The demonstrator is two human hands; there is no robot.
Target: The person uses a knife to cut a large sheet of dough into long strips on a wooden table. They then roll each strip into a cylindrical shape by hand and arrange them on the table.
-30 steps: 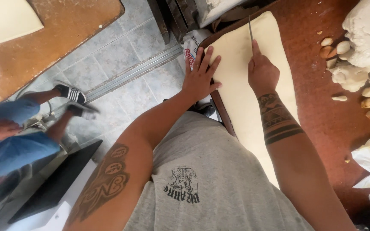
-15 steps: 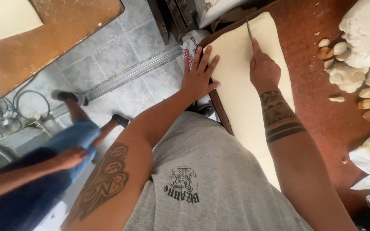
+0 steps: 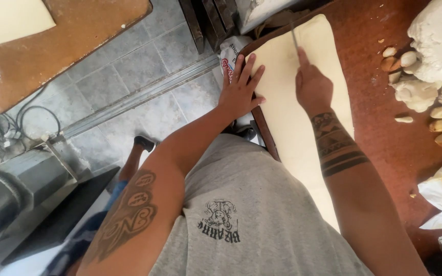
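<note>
Head view: left hand [image 3: 240, 89] flat, fingers spread on dough sheet [image 3: 287, 117]; right hand [image 3: 312, 87] grips knife [image 3: 294, 38].

We see bright, even daylight. A glare patch shines on the brown table [image 3: 6, 87] at the left, and the dough sheet [image 3: 292, 102] looks almost washed out. Shadows are soft. Edges bend slightly, and the lower left corner is blurred.

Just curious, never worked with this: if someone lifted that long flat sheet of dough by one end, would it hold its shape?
Probably not. The dough sheet lies thin and flat against the table, so it would likely droop and stretch.
</note>
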